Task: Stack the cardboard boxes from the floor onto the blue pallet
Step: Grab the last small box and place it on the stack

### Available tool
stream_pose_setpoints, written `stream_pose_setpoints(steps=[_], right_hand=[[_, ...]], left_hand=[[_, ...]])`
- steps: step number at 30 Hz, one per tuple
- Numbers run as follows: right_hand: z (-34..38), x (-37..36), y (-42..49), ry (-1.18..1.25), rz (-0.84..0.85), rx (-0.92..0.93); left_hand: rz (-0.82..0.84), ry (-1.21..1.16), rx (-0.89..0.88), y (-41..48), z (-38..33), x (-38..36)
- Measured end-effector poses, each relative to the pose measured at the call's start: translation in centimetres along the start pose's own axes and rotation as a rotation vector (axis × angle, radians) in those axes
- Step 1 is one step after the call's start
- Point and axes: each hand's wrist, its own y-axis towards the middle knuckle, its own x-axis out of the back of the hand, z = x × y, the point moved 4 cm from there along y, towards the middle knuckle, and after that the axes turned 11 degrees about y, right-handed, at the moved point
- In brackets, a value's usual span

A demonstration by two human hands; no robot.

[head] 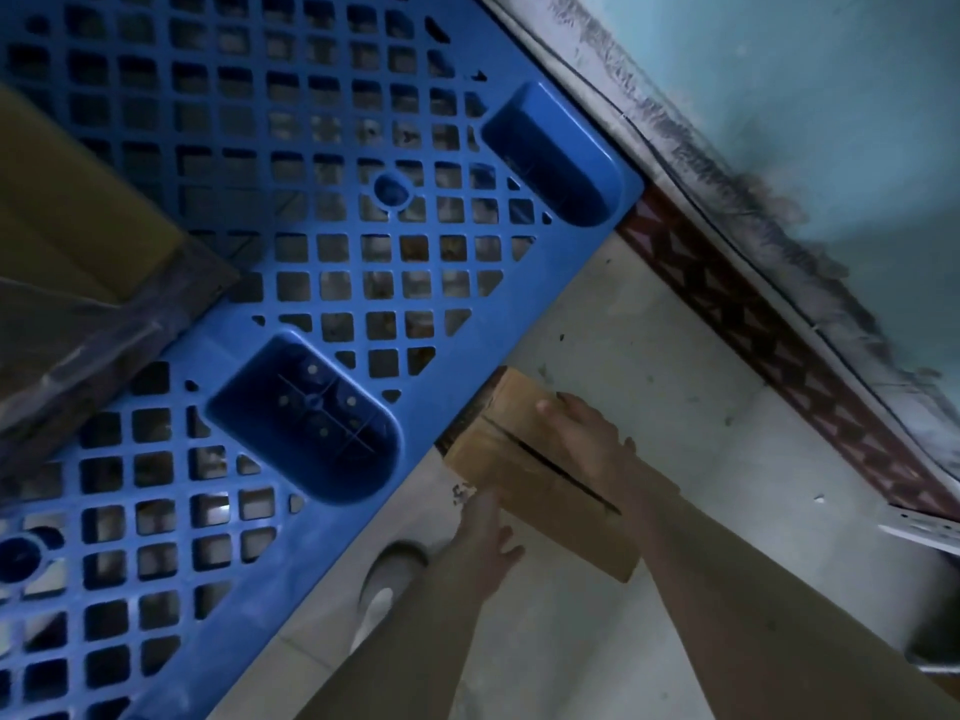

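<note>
The box (524, 485) sits on the floor (649, 330) at 5 o'clock in the view, its long axis and top seam running from 10 to 4 o'clock. Its 10 o'clock end lies just beside the pallet (228, 350) edge; shadow there hides whether the two touch. Both hands are on it, one on each long side. The right hand (587, 439) lies over the 1 o'clock side with its thumb flat on the top face. Its fingers drop past the far edge out of sight, so I cannot tell whether they clasp the box or only rest there. The left hand (485, 532) meets the 7 o'clock side, fingers apart and fairly straight, seemingly pressed flat against the cardboard rather than curled round it. Neither hand is nearer: the box lies between them, squeezed across its short width, which I judge suits a two-handed lift. The pallet deck spreads away from the box toward 10 o'clock, so the carry would go up and that way along the box's own long axis. A second box (67, 200), with dark film at its near corner, already stands on the pallet at 9 o'clock in the view. A foot (389, 574) stands by the pallet edge at 7 o'clock of the box, and the wall (831, 96) runs past at 2 o'clock.
</note>
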Motion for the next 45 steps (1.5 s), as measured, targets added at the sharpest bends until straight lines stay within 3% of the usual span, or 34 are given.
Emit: stream_pose_setpoints(steps=[4, 11, 19, 26, 38, 45], right_hand=[[-0.6, 0.0, 0.8, -0.050, -0.017, -0.012], [-0.4, 3.9, -2.0, 0.069, -0.053, -0.050], [4.0, 8.0, -10.4, -0.156, -0.338, -0.003], [13.6, 8.3, -20.5, -0.041, -0.403, 0.081], [27.5, 3.8, -37.1, 0.202, -0.465, 0.217], [35.2, 7.0, -41.9, 0.250, -0.488, 0.324]], left_hand=[[0.024, -0.069, -0.061, 0.8, -0.4, -1.1], [0.085, 0.035, -0.192, -3.6, -0.4, -2.4], [0.166, 0.132, -0.302, -12.9, -0.3, -2.2], [0.237, 0.187, -0.470, -23.6, -4.8, 4.4], [0.192, 0.407, -0.613, -42.0, -11.6, 17.5], [0.191, 0.394, -0.703, -50.5, -15.8, 18.4]])
